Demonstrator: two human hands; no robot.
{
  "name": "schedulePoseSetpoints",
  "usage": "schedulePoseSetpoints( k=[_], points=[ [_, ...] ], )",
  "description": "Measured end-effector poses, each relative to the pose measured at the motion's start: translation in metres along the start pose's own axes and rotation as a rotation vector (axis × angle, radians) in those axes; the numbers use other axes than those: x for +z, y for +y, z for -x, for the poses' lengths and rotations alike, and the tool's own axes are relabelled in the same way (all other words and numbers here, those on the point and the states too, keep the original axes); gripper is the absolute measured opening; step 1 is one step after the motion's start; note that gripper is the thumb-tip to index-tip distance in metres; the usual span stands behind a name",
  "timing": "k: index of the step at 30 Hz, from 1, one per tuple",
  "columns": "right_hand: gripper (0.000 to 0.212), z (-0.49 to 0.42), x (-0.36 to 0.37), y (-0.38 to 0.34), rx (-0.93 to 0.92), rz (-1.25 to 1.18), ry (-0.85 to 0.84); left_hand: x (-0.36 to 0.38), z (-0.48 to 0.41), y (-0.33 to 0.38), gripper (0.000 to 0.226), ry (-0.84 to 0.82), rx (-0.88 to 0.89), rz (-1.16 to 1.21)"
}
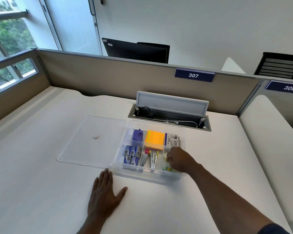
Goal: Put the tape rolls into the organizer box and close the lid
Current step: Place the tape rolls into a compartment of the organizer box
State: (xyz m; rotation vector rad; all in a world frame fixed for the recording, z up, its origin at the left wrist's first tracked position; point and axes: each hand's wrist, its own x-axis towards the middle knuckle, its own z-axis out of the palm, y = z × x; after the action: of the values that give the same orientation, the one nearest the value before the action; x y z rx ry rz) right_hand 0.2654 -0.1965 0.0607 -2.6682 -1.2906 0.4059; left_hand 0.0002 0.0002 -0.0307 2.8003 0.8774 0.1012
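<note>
— Head view: what on the desk (41,166), and of what material?

— Smooth, matte, cream-white surface. On it, a rectangular organizer box (179,176) of clear, slightly frosted plastic with rounded corners, split by thin clear walls into compartments. Just beside its left edge, lying flat, the lid (85,149), same transparent plastic, with a raised rim and a small round mark near the middle. Box open, lid off.

— Contents?

— Back left, a purple plastic piece (137,135). Back centre, an orange block of sticky notes (155,138), square and thick. Back right, a printed packet (172,140), glossy. Front left, small blue-grey cardboard boxes (132,155), stacked close. Front centre, narrow metal tools (150,160) with red and yellow parts, exact kind hard to tell.

— And the tape rolls?

— Both in the front right compartment. One clear tape roll (165,157), round and shiny, partly hidden under fingers. Another, a green patterned tape roll (166,169), nearer the front wall.

— State of the hands?

— Right hand (179,160) lowered into that front right compartment, fingers curled and pinching the clear tape roll. Left hand (105,193) pressed flat on the desk, palm down, fingers spread, grasping nothing, fingertips near the front left corner of the box.

— Behind the box?

— A grey cable tray (169,115) sunk in the desk, flap raised; then a beige fabric partition (108,76) with a blue label (194,75) reading 307.
</note>
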Motion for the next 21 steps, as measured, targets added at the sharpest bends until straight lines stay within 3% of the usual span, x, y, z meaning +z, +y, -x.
schedulePoseSetpoints(
  k=[4,9,13,21],
  points=[
    [0.022,-0.001,-0.005,-0.001,-0.061,-0.131,-0.094,0.001,0.0,0.0,0.099,0.009,0.001,-0.001],
    [0.03,-0.002,-0.007,0.003,-0.046,-0.095,-0.202,0.002,0.0,-0.001,0.099,0.008,-0.004,-0.001],
    [0.029,-0.005,-0.002,0.005,-0.02,-0.102,-0.152,0.002,0.0,-0.001,0.098,0.002,-0.008,-0.003],
    [0.032,-0.009,0.011,0.005,0.083,-0.161,0.1,0.001,0.0,0.0,0.099,0.007,-0.004,0.002]
  ],
)
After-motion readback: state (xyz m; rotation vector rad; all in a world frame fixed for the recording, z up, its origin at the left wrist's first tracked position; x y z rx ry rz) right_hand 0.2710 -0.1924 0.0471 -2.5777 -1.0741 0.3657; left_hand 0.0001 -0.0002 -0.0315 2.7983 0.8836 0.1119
